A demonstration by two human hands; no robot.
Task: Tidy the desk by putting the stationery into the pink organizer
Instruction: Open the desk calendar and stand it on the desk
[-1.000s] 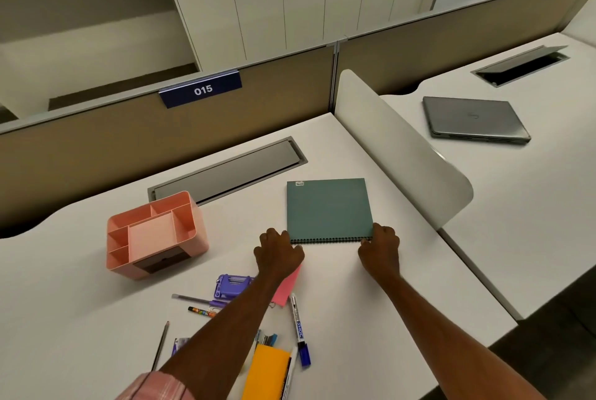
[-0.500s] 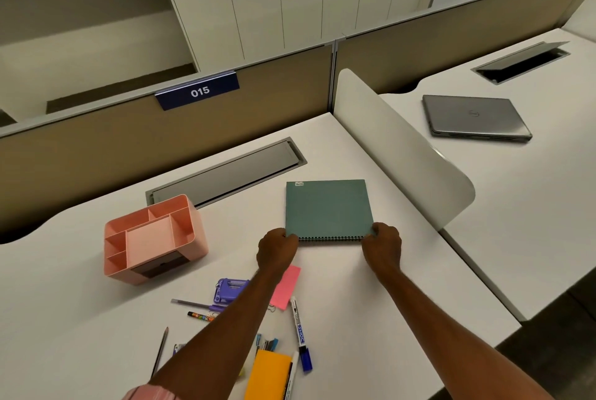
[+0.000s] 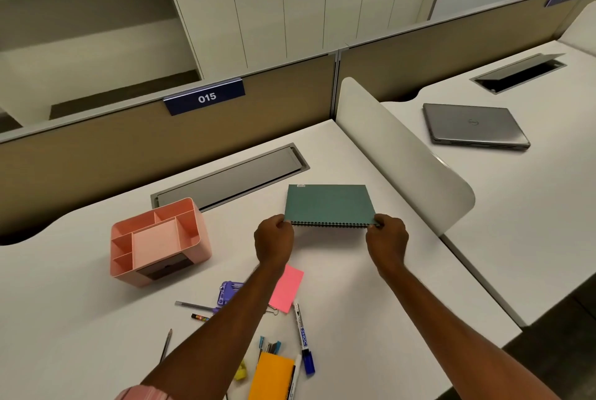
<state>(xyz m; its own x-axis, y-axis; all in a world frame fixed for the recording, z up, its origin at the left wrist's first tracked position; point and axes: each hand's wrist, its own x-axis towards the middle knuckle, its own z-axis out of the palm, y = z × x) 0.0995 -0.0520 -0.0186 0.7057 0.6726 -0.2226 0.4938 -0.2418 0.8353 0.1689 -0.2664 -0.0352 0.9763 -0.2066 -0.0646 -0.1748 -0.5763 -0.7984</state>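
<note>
A: What are the hands doing at this moment?

B: Both are closed on the green notebook (image 3: 329,204). The left hand (image 3: 274,243) pinches the spiral edge at its left corner, the right hand (image 3: 387,240) at its right corner. The near edge seems raised from the white desk (image 3: 354,319); if the far edge touches the desk, I cannot tell.

A: And the pink organizer (image 3: 158,240)?

B: It stands to the left, well apart from the notebook, and its compartments look empty. Pens, a blue marker (image 3: 303,340), a pink sticky pad (image 3: 287,288) and a purple stapler (image 3: 229,291) lie loose near the person.

A: So which step is this?

B: I judge it the very beginning. The notebook looks too wide for any compartment, so it probably must be put aside; after that one hand must be free for the small things.
</note>
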